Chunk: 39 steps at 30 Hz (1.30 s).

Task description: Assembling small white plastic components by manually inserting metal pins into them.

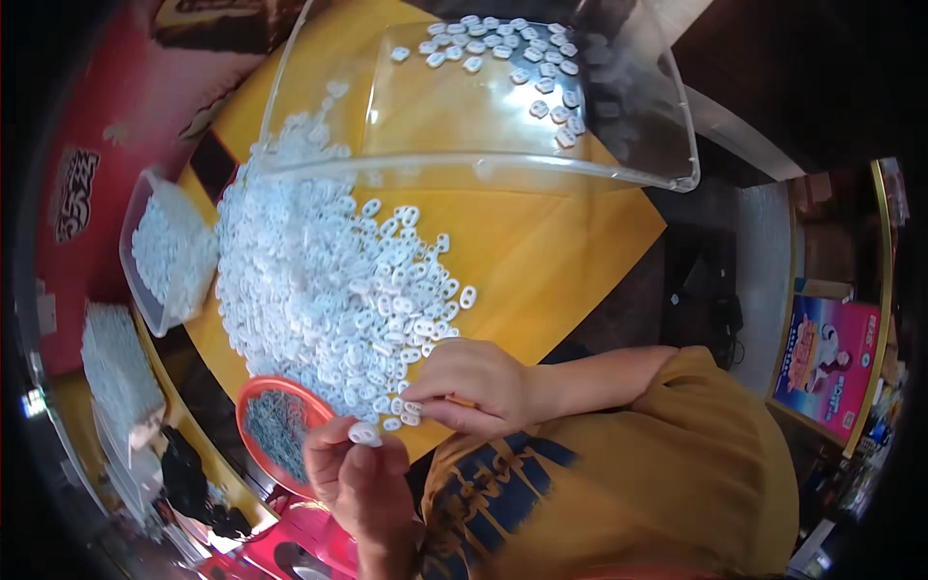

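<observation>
A white piece (364, 434) is pinched between the left hand's (362, 483) thumb and fingers, raised near the orange bowl (317, 414), which holds small dark parts (275, 430). The clear bin (483, 166) contains scattered white pieces; the tub (135, 278) at left is heaped with pale ones. The right hand (474, 385), palm down, fingers bent and close together, reaches the near edge of the pile (319, 280) on the yellow table (551, 251); whether it grips anything I cannot tell.

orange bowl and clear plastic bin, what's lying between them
In the head view, a heap of white two-holed pieces lies between the orange bowl and the clear plastic bin.
</observation>
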Each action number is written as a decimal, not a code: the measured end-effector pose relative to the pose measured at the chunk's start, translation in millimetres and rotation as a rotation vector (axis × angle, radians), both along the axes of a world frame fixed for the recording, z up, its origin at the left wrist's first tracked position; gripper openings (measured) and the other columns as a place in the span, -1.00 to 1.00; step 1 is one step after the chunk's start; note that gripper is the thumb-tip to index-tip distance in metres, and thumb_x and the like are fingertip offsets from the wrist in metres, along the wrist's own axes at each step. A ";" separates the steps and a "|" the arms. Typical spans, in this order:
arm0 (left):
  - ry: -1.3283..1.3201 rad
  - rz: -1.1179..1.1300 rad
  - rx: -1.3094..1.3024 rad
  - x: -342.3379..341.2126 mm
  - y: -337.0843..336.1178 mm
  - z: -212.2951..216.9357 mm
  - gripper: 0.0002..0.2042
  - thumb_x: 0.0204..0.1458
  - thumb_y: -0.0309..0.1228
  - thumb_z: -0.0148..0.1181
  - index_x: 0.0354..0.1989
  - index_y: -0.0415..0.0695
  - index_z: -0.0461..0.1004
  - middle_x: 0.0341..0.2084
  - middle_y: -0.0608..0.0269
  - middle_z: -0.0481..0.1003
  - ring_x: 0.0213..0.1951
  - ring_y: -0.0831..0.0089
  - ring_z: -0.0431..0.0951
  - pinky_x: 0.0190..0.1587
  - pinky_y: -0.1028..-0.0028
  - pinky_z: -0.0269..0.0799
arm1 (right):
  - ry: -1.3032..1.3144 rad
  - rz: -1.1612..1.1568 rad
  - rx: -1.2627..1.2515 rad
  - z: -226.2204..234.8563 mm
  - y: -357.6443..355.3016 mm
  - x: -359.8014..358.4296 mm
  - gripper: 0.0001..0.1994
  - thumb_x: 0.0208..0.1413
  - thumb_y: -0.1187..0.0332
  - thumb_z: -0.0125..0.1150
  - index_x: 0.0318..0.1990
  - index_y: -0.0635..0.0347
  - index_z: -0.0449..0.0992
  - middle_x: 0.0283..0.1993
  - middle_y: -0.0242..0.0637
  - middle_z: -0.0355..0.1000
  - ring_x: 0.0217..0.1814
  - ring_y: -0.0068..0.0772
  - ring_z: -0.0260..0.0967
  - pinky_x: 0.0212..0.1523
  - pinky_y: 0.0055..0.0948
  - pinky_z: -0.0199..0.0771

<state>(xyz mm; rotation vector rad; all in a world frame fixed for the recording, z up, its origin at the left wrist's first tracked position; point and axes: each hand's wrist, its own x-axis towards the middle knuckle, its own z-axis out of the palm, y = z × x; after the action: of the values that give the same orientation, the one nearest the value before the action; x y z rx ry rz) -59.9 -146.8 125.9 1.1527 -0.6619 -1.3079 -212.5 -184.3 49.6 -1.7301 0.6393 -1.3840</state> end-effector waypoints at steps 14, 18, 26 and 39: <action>-0.419 -0.315 -0.430 -28.0 -140.3 35.2 -0.66 0.06 -0.49 -0.06 0.01 -0.38 0.23 -0.19 0.04 0.42 -0.48 0.65 0.38 -0.39 0.69 0.28 | 0.149 -0.135 0.030 1.3 0.2 -46.3 -0.84 -0.14 0.62 0.09 -0.32 0.32 0.42 -0.48 -0.21 0.35 -0.48 -0.29 0.31 -0.45 -0.44 0.28; -0.485 0.024 -0.103 4.3 -78.5 4.5 -0.70 0.02 -0.50 -0.02 -0.07 -0.40 0.28 -0.35 0.14 0.43 -0.55 0.64 0.31 -0.48 0.69 0.22 | 0.198 -0.213 0.130 -4.5 -2.7 -54.2 -0.85 -0.12 0.60 0.11 -0.33 0.28 0.42 -0.51 -0.23 0.32 -0.54 -0.28 0.24 -0.52 -0.44 0.22; -0.670 0.032 0.013 26.2 58.1 -49.4 -0.79 -0.05 -0.74 -0.08 -0.21 -0.33 0.32 -0.37 0.16 0.36 -0.55 0.60 0.36 -0.47 0.70 0.30 | 0.530 -0.200 -0.030 -13.0 -16.5 -47.2 -0.87 -0.06 0.61 0.12 -0.30 0.32 0.41 -0.46 -0.24 0.33 -0.51 -0.42 0.24 -0.49 -0.57 0.22; -0.524 -0.033 0.002 25.7 70.0 -60.1 -0.79 -0.02 -0.74 -0.08 -0.18 -0.34 0.32 -0.37 0.17 0.36 -0.51 0.61 0.36 -0.43 0.70 0.33 | 0.841 -0.369 -0.181 -20.4 -22.9 -49.1 -0.82 -0.16 0.50 0.22 -0.31 0.21 0.48 -0.38 -0.26 0.32 -0.36 -0.28 0.28 -0.36 -0.44 0.29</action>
<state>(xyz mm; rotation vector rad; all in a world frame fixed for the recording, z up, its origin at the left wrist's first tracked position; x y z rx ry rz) -34.2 -76.8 65.8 1.5077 -1.0606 -1.0320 -261.6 -207.2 29.2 -2.4341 1.3724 -0.9037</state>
